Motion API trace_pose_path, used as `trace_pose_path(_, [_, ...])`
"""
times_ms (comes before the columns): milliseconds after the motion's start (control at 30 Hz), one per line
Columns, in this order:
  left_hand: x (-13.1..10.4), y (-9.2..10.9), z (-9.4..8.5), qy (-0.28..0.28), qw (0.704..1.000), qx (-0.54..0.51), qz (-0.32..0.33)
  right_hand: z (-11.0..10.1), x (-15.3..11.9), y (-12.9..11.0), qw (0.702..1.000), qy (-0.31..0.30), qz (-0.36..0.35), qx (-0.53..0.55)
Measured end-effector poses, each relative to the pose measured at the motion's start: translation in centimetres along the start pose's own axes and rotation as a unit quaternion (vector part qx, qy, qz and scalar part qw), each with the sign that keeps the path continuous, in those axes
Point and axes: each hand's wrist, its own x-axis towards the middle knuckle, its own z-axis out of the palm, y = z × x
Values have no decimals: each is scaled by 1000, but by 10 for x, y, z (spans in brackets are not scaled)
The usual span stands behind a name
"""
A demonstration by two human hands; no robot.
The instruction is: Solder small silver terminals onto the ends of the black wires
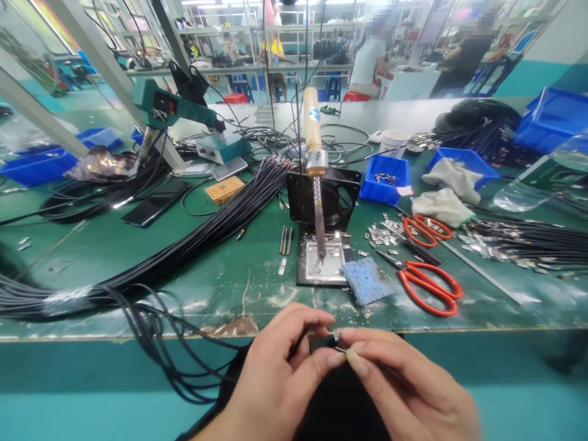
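Observation:
My left hand (280, 358) and my right hand (408, 376) meet in front of the table edge, fingertips pinched close together. Between them shows a small shiny metal connector (337, 335), pinched by the right fingertips. A dark cable end lies in my left fingers, mostly hidden by them. Several loose black cables (160, 343) hang from the bundle over the edge and pass behind my left wrist. Beyond the hands stands a soldering iron (313, 135) with a wooden handle, its tip pointing down at a metal solder tray (325, 275).
A blue sponge (366, 280), red-handled scissors (429, 288) and loose metal connectors (383, 236) lie right of the tray. A thick black cable bundle (184, 245) crosses the left side. Behind stand a black fan (337, 193) and a blue bin (386, 180). People work in the background.

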Motion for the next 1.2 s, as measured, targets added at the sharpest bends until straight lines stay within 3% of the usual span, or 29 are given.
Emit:
trace_pose_path(100, [0,0,-4,-22,984,-161,-66,-2,0,0,998,40,36,33])
trace_pose_path(233, [0,-2,-3,-30,956,-279,-85,2,-2,-1,993,83,32,80])
trace_pose_path(667, [-2,4,-4,-44,989,-103,-97,12,4,-4,994,77,-17,74])
trace_pose_path(1100, [6,4,0,-4,989,-126,-72,18,6,4,995,60,-17,77])
trace_pose_path(1200, [10,6,-2,0,985,-155,-82,20,9,6,995,82,-17,55])
